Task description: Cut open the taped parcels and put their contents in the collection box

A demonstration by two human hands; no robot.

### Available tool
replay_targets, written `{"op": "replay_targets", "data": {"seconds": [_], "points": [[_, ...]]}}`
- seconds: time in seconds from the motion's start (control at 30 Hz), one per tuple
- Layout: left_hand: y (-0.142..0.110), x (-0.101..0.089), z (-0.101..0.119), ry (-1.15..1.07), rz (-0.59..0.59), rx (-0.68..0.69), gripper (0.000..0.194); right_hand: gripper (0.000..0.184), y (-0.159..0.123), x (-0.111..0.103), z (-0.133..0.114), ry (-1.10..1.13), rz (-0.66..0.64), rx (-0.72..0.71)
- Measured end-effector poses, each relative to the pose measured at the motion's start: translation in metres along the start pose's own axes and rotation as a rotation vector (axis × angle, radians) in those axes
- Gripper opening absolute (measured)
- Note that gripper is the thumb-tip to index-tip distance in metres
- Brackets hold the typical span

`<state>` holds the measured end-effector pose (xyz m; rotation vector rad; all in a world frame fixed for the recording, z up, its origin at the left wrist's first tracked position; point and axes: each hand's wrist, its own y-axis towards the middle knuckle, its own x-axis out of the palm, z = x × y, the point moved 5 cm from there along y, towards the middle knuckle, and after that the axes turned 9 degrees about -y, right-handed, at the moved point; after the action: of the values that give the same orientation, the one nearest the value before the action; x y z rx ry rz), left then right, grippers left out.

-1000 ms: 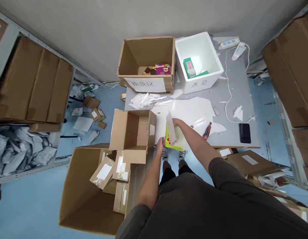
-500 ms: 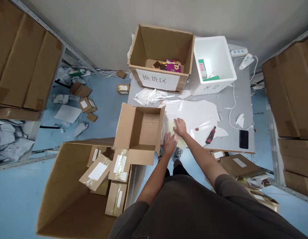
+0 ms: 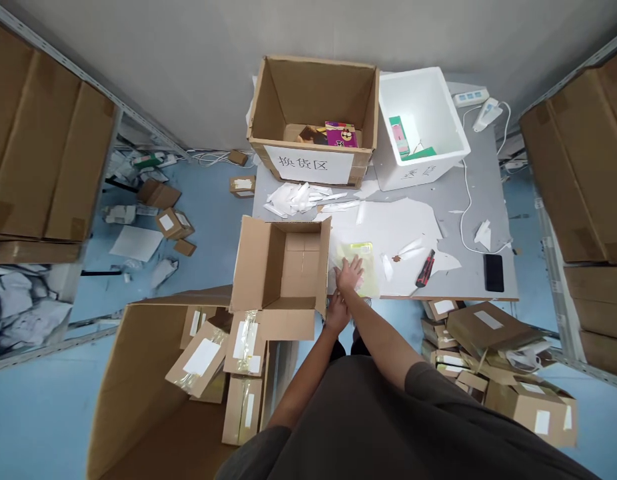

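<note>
A pale yellow-green flat packet [image 3: 371,283] in clear plastic lies on the table near its front edge. My right hand [image 3: 349,273] rests flat on it with the fingers spread. Just below, at the table's edge, my left hand [image 3: 337,312] is curled close under my right wrist; what its fingers hold, if anything, is hidden. An open cardboard box [image 3: 299,267] with its flaps out stands directly left of both hands. To the right of the packet are a red and black utility knife [image 3: 425,269] and torn white paper [image 3: 408,220].
Behind stand a large labelled carton [image 3: 313,100] and a white foam box [image 3: 423,113], both with small packs inside. A phone [image 3: 493,273] and a white cable [image 3: 466,200] lie at right. A big carton [image 3: 123,387] of parcels sits left; more boxes [image 3: 488,327] crowd the right floor.
My right hand has slid left and down over the packet, uncovering its bright top end. My left hand has dropped from the packet toward the table's front edge.
</note>
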<state>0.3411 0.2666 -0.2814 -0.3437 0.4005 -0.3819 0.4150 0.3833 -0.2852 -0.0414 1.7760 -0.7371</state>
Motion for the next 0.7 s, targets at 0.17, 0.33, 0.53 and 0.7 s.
{"op": "replay_targets", "data": {"seconds": [0.17, 0.33, 0.53, 0.7], "points": [[-0.008, -0.015, -0.004, 0.194, 0.138, -0.095, 0.039, 0.038, 0.003, -0.035, 0.024, 0.342, 0.023, -0.108], [0.011, -0.022, 0.012, 0.153, 0.311, -0.227, 0.043, 0.052, 0.014, -0.093, 0.077, 0.830, -0.041, -0.085], [0.038, -0.011, 0.022, 0.190, 0.417, -0.347, 0.057, 0.065, 0.027, -0.132, 0.168, 0.842, -0.092, -0.080], [0.055, -0.005, 0.018, 0.261, 0.448, -0.508, 0.063, 0.072, 0.043, -0.111, 0.209, 0.532, -0.040, 0.221]]}}
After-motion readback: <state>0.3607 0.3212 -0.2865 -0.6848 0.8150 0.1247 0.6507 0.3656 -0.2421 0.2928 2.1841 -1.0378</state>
